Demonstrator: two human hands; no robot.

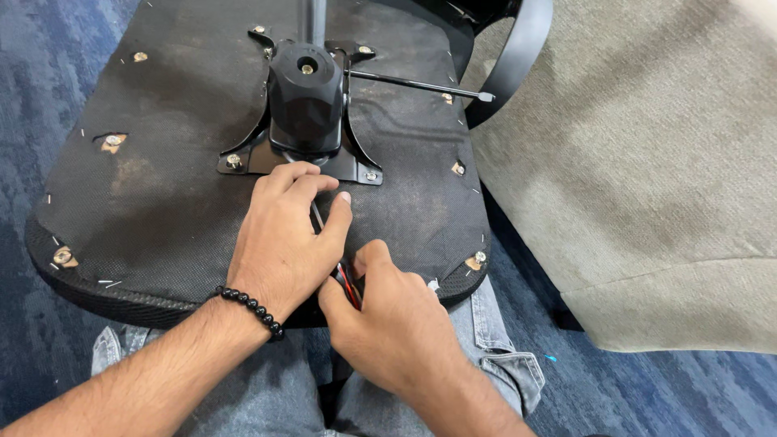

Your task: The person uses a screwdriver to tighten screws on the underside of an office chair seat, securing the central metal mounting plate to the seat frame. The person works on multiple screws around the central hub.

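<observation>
An upturned black fabric-covered chair seat underside [162, 186] is seen resting across the person's lap, its rounded left rim hanging over blue patterned carpet [32, 97] with open floor beyond. Brass-coloured bolt heads and staples are dotted along the seat's edges. At the seat's centre a black metal mounting plate with a black moulded tilt housing [306, 101] is bolted down; a thin black lever rod [421, 85] is run from it toward the right rim.

The left hand [279, 243], with a black beaded bracelet [252, 307] on its wrist, is laid on the fabric just below the plate's front edge, fingers [301, 180] curled and pinched around the thin dark shaft of a red-and-black handled screwdriver [348, 283]. The right hand [396, 324] is clenched around the handle, near the seat's front rim, touching the left hand. The shaft tip is hidden by the left fingers.

Blue denim jeans [267, 388] are seen under the front rim. To the right, a beige upholstered cushion [639, 178] sits close beside the seat's right edge, with only a narrow gap of carpet between.
</observation>
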